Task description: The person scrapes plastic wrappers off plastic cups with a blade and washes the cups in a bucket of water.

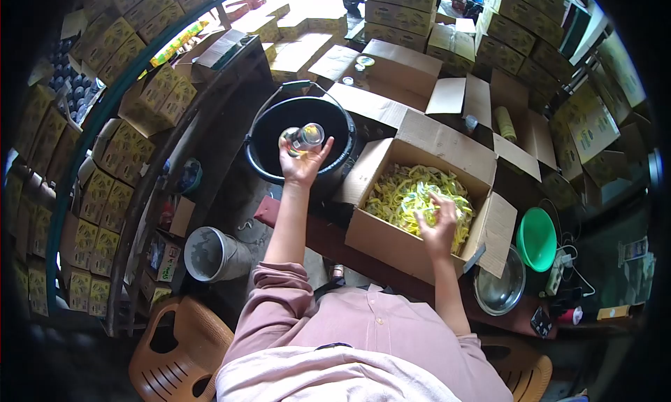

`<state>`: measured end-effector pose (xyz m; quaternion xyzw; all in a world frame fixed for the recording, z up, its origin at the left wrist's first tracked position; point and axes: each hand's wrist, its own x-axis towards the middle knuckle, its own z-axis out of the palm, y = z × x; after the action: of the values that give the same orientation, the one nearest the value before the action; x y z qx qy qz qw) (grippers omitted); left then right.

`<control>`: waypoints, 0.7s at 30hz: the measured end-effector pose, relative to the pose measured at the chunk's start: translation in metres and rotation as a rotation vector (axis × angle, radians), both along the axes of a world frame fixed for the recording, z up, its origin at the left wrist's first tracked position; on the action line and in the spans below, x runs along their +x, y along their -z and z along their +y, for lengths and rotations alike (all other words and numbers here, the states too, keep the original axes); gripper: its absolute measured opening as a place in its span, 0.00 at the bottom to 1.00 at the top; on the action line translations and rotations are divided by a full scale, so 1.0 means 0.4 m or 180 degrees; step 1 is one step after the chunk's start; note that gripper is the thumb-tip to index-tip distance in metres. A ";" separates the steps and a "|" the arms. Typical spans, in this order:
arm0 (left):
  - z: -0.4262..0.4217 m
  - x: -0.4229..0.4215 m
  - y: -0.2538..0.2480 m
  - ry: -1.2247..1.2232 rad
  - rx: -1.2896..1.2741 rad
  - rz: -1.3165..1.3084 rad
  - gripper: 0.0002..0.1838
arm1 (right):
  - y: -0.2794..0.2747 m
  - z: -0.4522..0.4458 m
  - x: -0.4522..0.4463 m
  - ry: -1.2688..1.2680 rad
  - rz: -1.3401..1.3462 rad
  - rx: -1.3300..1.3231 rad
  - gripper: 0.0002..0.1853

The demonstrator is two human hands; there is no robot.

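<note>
Over the black bucket [262, 161], my left hand [302, 163] holds small clear plastic cups [311, 134], its fingers curled around them. More round pieces show beside the cups, too small to make out. My right hand [439, 224] hovers over an open cardboard box [391, 238] filled with yellow-green strips [412, 192]. Its fingers are apart and bent, and nothing shows between them.
A grey bucket [205, 255] stands on the floor at left. Right of the box are a green basin [537, 239] and a metal bowl [500, 282]. Open cartons [402, 70] lie behind. Stacked boxes [105, 185] fill the left shelf; orange chairs [185, 339] stand below.
</note>
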<state>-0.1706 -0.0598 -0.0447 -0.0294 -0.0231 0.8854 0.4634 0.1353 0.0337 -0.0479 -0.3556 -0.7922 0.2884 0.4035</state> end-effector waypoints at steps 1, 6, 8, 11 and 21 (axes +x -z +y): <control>0.000 -0.001 0.009 0.0022 -0.0020 -0.0199 0.25 | -0.032 -0.009 -0.057 -0.0400 0.0121 0.0349 0.25; -0.006 0.010 0.033 0.0166 0.0188 -0.0309 0.30 | -0.157 -0.056 -0.297 -0.1478 0.0020 0.0203 0.38; -0.004 0.005 0.043 0.0130 -0.0125 -0.0272 0.28 | -0.196 -0.066 -0.381 -0.1687 0.0008 0.0237 0.41; -0.005 -0.007 0.070 0.0300 -0.0369 0.0035 0.28 | -0.220 -0.071 -0.469 -0.1814 -0.0291 0.0424 0.40; -0.126 0.033 -0.010 0.1262 0.0588 -0.1395 0.45 | -0.210 -0.008 -0.542 -0.1492 0.0046 0.0473 0.20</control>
<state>-0.1575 -0.1103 -0.0409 -0.1813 -0.1967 0.7444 0.6118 -0.0815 0.0304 0.0360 -0.1295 -0.8692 0.3176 0.3562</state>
